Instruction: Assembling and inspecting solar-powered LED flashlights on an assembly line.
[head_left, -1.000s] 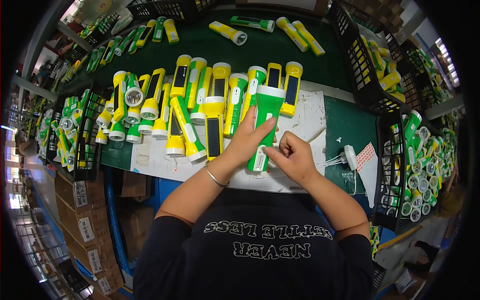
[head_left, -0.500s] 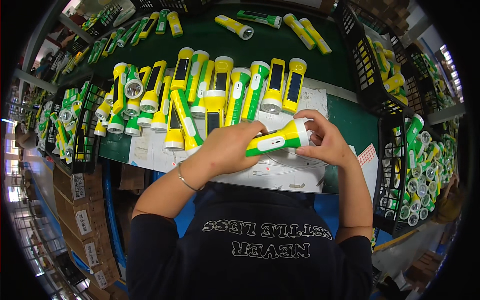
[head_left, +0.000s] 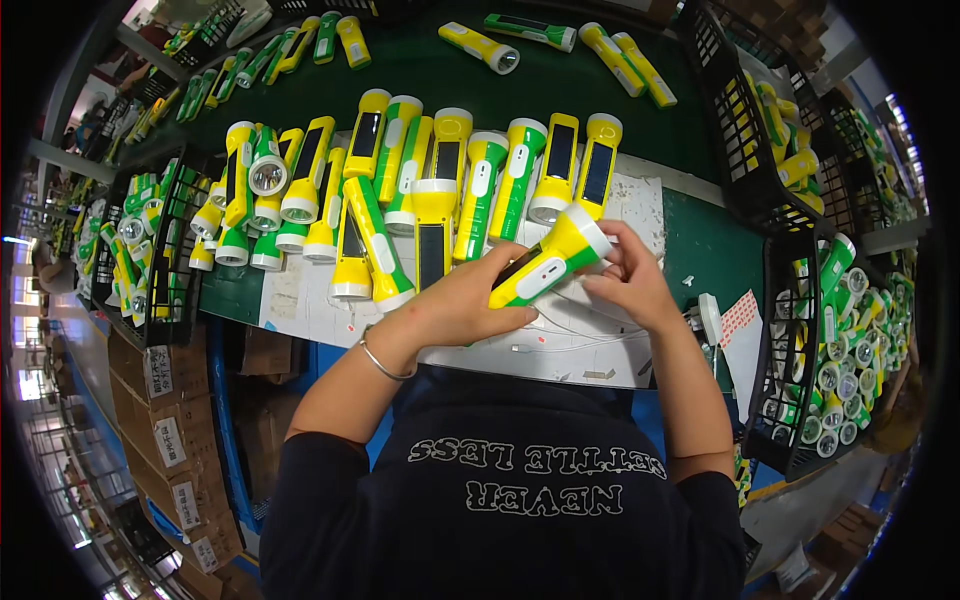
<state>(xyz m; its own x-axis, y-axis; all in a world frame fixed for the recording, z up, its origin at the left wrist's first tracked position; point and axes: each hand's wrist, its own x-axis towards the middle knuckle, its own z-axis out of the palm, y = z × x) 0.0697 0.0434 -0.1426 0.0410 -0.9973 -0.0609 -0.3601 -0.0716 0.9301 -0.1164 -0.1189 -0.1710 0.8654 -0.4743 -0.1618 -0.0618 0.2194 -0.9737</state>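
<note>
A yellow, green and white flashlight [head_left: 556, 259] lies slanted over the white board, its wide white head pointing up and to the right. My left hand [head_left: 465, 303] is closed round its handle end. At the white head, my right hand [head_left: 637, 280] has its fingers curled against the rim; part of them is hidden behind it. A small port shows in the white strip on the flashlight's side. Beyond my hands stand and lean several more flashlights [head_left: 517, 180], some with dark solar panels. A white cable [head_left: 575, 340] lies on the board below the held flashlight.
Black crates of flashlights stand at the left [head_left: 172, 262], far right [head_left: 735, 130] and near right [head_left: 768, 385]. More flashlights [head_left: 480, 46] lie on the green table [head_left: 400, 62] at the back. A white plug [head_left: 709, 318] and a red-dotted sheet [head_left: 738, 325] lie beside my right forearm.
The flashlight has tilted, its head rising further up and away from me. My right hand has shifted with the head, its fingers now more curled at the rim.
</note>
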